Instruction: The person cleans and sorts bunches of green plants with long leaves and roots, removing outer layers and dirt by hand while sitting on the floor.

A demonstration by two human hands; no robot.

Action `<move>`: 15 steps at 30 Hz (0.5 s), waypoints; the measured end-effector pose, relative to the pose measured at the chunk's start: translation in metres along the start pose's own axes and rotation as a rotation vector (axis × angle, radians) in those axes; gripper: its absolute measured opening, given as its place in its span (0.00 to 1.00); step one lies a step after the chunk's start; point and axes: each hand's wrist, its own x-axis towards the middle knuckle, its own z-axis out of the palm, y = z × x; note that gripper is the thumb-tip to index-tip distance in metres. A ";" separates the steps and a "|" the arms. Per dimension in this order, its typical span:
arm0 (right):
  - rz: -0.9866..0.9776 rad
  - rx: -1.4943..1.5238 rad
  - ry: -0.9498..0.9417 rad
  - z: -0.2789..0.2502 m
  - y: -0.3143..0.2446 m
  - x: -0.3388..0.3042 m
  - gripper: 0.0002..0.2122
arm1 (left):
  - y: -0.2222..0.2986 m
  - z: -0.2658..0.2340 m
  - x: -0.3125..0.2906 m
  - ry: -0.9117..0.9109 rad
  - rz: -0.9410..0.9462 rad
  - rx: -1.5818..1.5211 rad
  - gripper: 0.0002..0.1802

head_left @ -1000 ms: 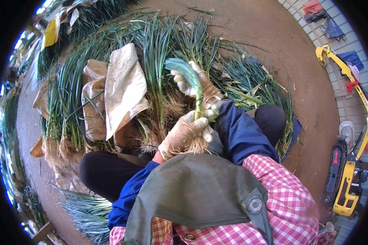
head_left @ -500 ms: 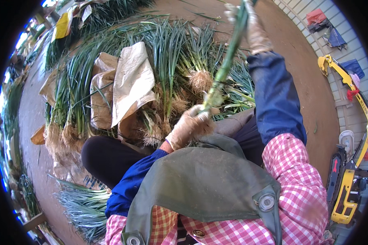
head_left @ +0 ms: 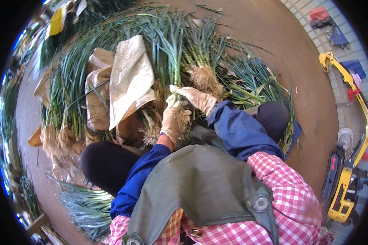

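In front of my lap, a green onion stalk (head_left: pixel 175 75) stands with its leaves fanned away from me. My gloved left hand (head_left: pixel 173 120) is closed around its lower end, hiding the root. Pinched onto the pale stem just above is my gloved right hand (head_left: pixel 198 99), its fingertips touching the left fingers. Beyond both hands lie unpeeled green onions with tan bushy roots (head_left: pixel 204 78). Left of the hands, a beige sack cloth (head_left: pixel 133 75) drapes over part of the pile.
More rooted green onions (head_left: pixel 65 102) lean at the left. A cleaned bundle (head_left: pixel 88 208) lies beside my left knee, and loose leaves (head_left: pixel 253 81) are heaped at the right. A small yellow excavator (head_left: pixel 341 196) stands at the far right by a pale wall (head_left: pixel 306 36).
My right hand has come down from high at the far right to join the left at the stem. The green onion has swung leftward, and its leaves now lie over the pile.
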 end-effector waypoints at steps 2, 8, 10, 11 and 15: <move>-0.057 -0.219 0.040 -0.025 -0.003 0.016 0.18 | 0.003 -0.002 0.008 -0.069 -0.004 0.029 0.17; -0.231 -0.388 0.673 -0.140 -0.025 0.034 0.14 | 0.012 -0.007 0.006 0.081 0.022 0.078 0.17; -0.145 -0.640 1.056 -0.212 -0.012 0.025 0.16 | 0.008 -0.005 0.012 0.033 -0.009 0.086 0.18; -0.003 -0.810 1.314 -0.237 -0.004 0.023 0.20 | 0.010 -0.001 0.012 0.067 -0.029 0.097 0.18; 0.388 -0.877 1.045 -0.225 0.015 0.079 0.19 | 0.025 -0.018 0.012 0.246 -0.089 0.173 0.17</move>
